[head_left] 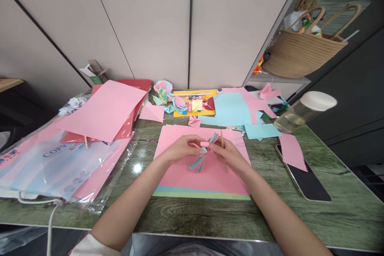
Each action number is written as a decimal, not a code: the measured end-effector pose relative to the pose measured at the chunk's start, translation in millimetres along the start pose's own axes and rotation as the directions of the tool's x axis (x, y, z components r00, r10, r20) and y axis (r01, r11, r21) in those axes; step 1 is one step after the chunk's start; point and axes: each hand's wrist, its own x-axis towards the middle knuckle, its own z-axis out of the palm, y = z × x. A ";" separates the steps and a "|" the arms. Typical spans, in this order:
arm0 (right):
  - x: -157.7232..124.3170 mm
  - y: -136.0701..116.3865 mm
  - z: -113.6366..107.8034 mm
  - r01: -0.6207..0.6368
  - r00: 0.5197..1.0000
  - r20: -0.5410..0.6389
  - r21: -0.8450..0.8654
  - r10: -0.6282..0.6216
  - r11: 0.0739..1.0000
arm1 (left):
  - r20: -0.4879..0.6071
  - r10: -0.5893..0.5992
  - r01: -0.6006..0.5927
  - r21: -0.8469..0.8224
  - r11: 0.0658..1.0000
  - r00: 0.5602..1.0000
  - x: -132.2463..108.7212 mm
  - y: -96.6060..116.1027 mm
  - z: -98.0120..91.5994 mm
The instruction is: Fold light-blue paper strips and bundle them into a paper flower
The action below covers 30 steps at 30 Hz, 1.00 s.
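Note:
Over the stack of pink paper, both of my hands meet at a pleated pink and blue paper fan (198,165) pinched in at its middle. My left hand (184,148) is closed on it, thumb and fingers near the pinched part. A small pink paper roll (204,144) sits there, between the fingertips of both hands. My right hand (231,155) grips the fan's other side. A thin wooden stick (222,138) stands nearly upright within the right hand's fingers. Part of the fan's middle is hidden by my fingers.
The pink paper stack (180,184) lies beneath my hands. Folded paper flowers (163,95) and a yellow sheet (178,113) bearing small beads lie behind. To the right are a phone (312,184) and a clear bottle (291,120); to the left, a plastic paper packet (60,168).

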 end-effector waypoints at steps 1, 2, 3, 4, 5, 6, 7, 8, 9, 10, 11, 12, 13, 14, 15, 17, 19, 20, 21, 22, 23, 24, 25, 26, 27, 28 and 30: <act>-0.2 -0.3 0.4 0.002 1.000 0.003 -0.011 -0.002 1.000 | -0.004 -0.003 0.003 0.006 1.000 1.000 -0.1 -0.1 0.2; -0.3 -0.5 0.7 0.006 1.000 0.006 -0.023 -0.006 1.000 | -0.014 -0.004 0.004 0.011 1.000 1.000 -0.2 -0.3 0.4; -0.4 -0.5 0.9 0.012 1.000 0.007 -0.038 -0.012 0.999 | -0.026 -0.006 0.007 0.016 1.000 1.000 -0.3 -0.5 0.7; -0.4 -0.5 1.0 0.021 1.000 0.007 -0.057 -0.020 0.998 | -0.042 -0.008 0.008 0.020 1.000 0.999 -0.4 -0.7 0.9; -0.4 -0.4 1.1 0.033 0.999 0.006 -0.077 -0.033 0.996 | -0.060 -0.008 0.009 0.021 1.000 0.998 -0.5 -0.8 1.2; -0.4 -0.3 1.1 0.050 0.999 0.006 -0.096 -0.049 0.994 | -0.078 -0.009 0.010 0.018 1.000 0.997 -0.6 -0.9 1.6; -0.3 -0.2 1.1 0.068 0.998 0.007 -0.111 -0.067 0.991 | -0.095 -0.010 0.011 0.011 1.000 0.995 -0.5 -1.0 2.0; -0.2 0.1 1.1 0.082 0.997 0.010 -0.124 -0.081 0.989 | -0.112 -0.010 0.010 0.001 1.000 0.994 -0.3 -1.1 2.5; 0.0 0.4 1.0 0.089 0.996 0.015 -0.134 -0.087 0.987 | -0.125 -0.009 0.008 -0.010 1.000 0.992 0.0 -1.1 3.1; 0.3 0.8 0.8 0.088 0.996 0.018 -0.142 -0.086 0.986 | -0.137 -0.006 0.003 -0.020 1.000 0.991 0.4 -1.2 3.8; 0.6 1.3 0.5 0.081 0.997 0.020 -0.149 -0.079 0.985 | -0.146 -0.001 -0.003 -0.027 1.000 0.989 0.8 -1.2 4.7; 1.0 1.9 0.2 0.074 0.997 0.018 -0.152 -0.072 0.986 | -0.153 0.006 -0.010 -0.029 1.000 0.988 1.1 -1.0 5.6; 1.4 2.6 -0.1 0.068 0.998 0.011 -0.151 -0.067 0.986 | -0.157 0.015 -0.019 -0.026 0.999 0.987 1.3 -0.7 6.7; 1.8 3.3 -0.5 0.064 0.998 0.000 -0.146 -0.065 0.987 | -0.160 0.026 -0.030 -0.017 0.999 0.987 1.4 -0.1 7.7; 2.2 4.1 -0.9 0.061 0.998 -0.017 -0.138 -0.064 0.989 | -0.164 0.044 -0.045 -0.003 0.999 0.985 1.3 0.6 8.6; 2.8 5.3 -1.5 0.054 0.997 -0.055 -0.119 -0.061 0.991 | -0.164 0.090 -0.085 0.035 0.996 0.982 0.8 2.5 9.7; 3.3 5.9 -2.0 0.046 0.995 -0.081 -0.104 -0.055 0.993 | -0.146 0.133 -0.124 0.071 0.990 0.980 0.4 4.4 9.6; 3.4 5.9 -2.2 0.045 0.995 -0.089 -0.097 -0.054 0.994 | -0.129 0.145 -0.135 0.083 0.987 0.981 0.4 5.0 9.1; 3.5 5.8 -2.3 0.045 0.994 -0.095 -0.089 -0.053 0.995 | -0.113 0.148 -0.138 0.089 0.986 0.983 0.4 5.4 8.4; 3.6 5.6 -2.4 0.044 0.994 -0.099 -0.082 -0.052 0.996 | -0.102 0.148 -0.139 0.091 0.986 0.984 0.5 5.5 7.5; 3.7 5.4 -2.5 0.043 0.993 -0.104 -0.075 -0.051 0.996 | -0.099 0.146 -0.138 0.090 0.986 0.984 0.7 5.4 6.4; 3.7 5.2 -2.6 0.041 0.993 -0.109 -0.067 -0.048 0.997 | -0.102 0.145 -0.136 0.088 0.987 0.984 0.9 5.1 5.2; 3.7 5.1 -2.7 0.040 0.993 -0.111 -0.059 -0.047 0.997 | -0.108 0.142 -0.133 0.085 0.987 0.984 1.0 4.6 4.0; 3.8 5.0 -2.8 0.039 0.993 -0.109 -0.050 -0.044 0.998 | -0.117 0.137 -0.128 0.085 0.988 0.984 1.1 4.0 2.8; 3.8 5.0 -2.9 0.037 0.994 -0.101 -0.041 -0.041 0.998 | -0.126 0.131 -0.121 0.087 0.989 0.983 1.1 3.5 1.6; 3.9 5.1 -3.0 0.034 0.995 -0.090 -0.034 -0.037 0.999 | -0.134 0.123 -0.111 0.091 0.990 0.983 1.1 2.9 0.6; 4.1 5.6 -3.2 0.027 0.997 -0.067 -0.024 -0.029 0.999 | -0.146 0.106 -0.091 0.104 0.990 0.984 1.1 1.9 -1.0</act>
